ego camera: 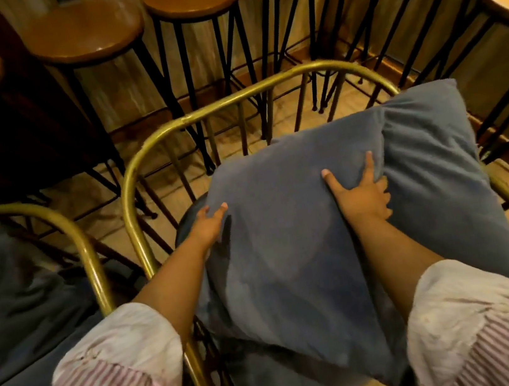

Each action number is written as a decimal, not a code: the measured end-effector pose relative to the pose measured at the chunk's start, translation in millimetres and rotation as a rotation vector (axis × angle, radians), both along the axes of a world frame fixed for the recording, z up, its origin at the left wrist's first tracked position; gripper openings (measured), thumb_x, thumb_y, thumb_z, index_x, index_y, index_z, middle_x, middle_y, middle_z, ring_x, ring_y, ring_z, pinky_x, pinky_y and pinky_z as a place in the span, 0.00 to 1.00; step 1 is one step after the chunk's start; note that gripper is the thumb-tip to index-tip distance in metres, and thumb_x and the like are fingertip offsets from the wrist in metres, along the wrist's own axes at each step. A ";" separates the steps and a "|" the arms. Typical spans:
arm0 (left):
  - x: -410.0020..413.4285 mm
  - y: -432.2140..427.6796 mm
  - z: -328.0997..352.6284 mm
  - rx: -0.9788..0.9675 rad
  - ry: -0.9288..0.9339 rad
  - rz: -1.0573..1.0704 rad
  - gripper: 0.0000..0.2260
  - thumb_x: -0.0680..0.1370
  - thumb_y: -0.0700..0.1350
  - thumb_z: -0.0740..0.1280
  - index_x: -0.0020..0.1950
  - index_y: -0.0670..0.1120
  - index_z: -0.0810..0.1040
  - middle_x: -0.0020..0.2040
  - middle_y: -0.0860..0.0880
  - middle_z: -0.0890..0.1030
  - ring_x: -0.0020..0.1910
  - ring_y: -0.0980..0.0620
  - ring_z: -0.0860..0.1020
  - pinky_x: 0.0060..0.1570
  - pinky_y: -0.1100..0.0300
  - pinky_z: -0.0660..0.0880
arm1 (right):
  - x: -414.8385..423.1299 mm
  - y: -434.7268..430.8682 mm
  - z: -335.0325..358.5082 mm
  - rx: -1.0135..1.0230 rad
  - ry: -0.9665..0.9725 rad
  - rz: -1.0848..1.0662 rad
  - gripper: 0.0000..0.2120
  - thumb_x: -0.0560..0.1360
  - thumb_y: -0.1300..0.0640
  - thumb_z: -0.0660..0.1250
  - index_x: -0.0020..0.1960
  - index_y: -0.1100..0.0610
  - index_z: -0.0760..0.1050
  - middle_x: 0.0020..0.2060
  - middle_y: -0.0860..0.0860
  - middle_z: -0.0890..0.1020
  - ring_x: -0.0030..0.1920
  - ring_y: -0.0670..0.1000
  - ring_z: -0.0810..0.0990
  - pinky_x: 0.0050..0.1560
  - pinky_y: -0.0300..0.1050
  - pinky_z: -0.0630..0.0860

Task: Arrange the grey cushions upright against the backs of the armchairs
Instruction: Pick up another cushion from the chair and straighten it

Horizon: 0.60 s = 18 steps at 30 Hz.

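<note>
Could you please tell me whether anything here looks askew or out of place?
Yes: the large grey fabric cushion lies tilted across the brass-framed armchair, not upright against its back; both hands, left and right, rest on it.

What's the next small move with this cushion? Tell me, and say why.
Probably tip the cushion up and push it back to the chair's brass backrest. It now lies slanted over the seat, short of the rails, with the left hand at its edge and the right hand pressed on top.
</note>
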<state>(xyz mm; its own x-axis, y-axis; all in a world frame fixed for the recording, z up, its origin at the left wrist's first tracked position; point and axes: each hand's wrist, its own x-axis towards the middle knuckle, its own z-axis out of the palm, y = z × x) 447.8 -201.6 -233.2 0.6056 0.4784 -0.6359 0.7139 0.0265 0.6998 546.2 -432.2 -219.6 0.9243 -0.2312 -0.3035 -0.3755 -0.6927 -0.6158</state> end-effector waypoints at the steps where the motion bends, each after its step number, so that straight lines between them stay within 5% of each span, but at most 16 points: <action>1: 4.6 4.1 -10.8 -0.023 -0.012 0.033 0.30 0.80 0.55 0.59 0.78 0.43 0.55 0.77 0.42 0.61 0.74 0.40 0.64 0.69 0.49 0.64 | 1.9 -1.4 -7.4 -0.015 -0.026 -0.005 0.48 0.66 0.26 0.62 0.76 0.37 0.39 0.78 0.58 0.52 0.74 0.66 0.57 0.70 0.71 0.56; 7: 16.3 25.1 -65.3 -0.176 0.067 0.149 0.40 0.71 0.67 0.63 0.77 0.47 0.60 0.76 0.43 0.63 0.73 0.39 0.65 0.71 0.44 0.64 | 11.5 -10.5 -48.5 -0.033 -0.166 -0.045 0.47 0.65 0.26 0.62 0.76 0.35 0.43 0.77 0.57 0.56 0.73 0.64 0.60 0.70 0.70 0.60; 13: 5.4 31.5 -96.8 -0.182 0.040 0.153 0.46 0.68 0.67 0.66 0.79 0.49 0.51 0.79 0.46 0.56 0.76 0.40 0.60 0.72 0.42 0.61 | 14.8 -15.5 -61.4 0.009 -0.211 -0.039 0.46 0.64 0.26 0.62 0.75 0.35 0.44 0.76 0.57 0.58 0.73 0.63 0.61 0.70 0.69 0.61; 16: 0.7 21.9 -83.2 -0.146 -0.015 0.177 0.43 0.71 0.63 0.67 0.79 0.47 0.53 0.79 0.45 0.57 0.76 0.41 0.60 0.73 0.44 0.61 | 9.6 -21.9 -50.0 0.073 -0.174 -0.025 0.46 0.66 0.29 0.64 0.76 0.35 0.44 0.75 0.57 0.59 0.73 0.63 0.61 0.70 0.66 0.62; 18: -6.6 15.8 -65.3 -0.149 -0.063 0.181 0.49 0.64 0.68 0.70 0.78 0.49 0.56 0.78 0.46 0.60 0.75 0.41 0.62 0.72 0.43 0.63 | 3.5 -29.9 -37.0 0.131 -0.138 -0.013 0.45 0.67 0.30 0.66 0.76 0.36 0.45 0.74 0.58 0.60 0.71 0.65 0.63 0.69 0.64 0.63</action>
<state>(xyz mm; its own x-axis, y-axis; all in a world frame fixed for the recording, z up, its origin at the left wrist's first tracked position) 441.2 -185.8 -298.5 0.5591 0.4863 -0.6715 0.6432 0.2568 0.7214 549.7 -462.2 -256.6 0.9566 -0.2101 -0.2020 -0.2892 -0.5991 -0.7466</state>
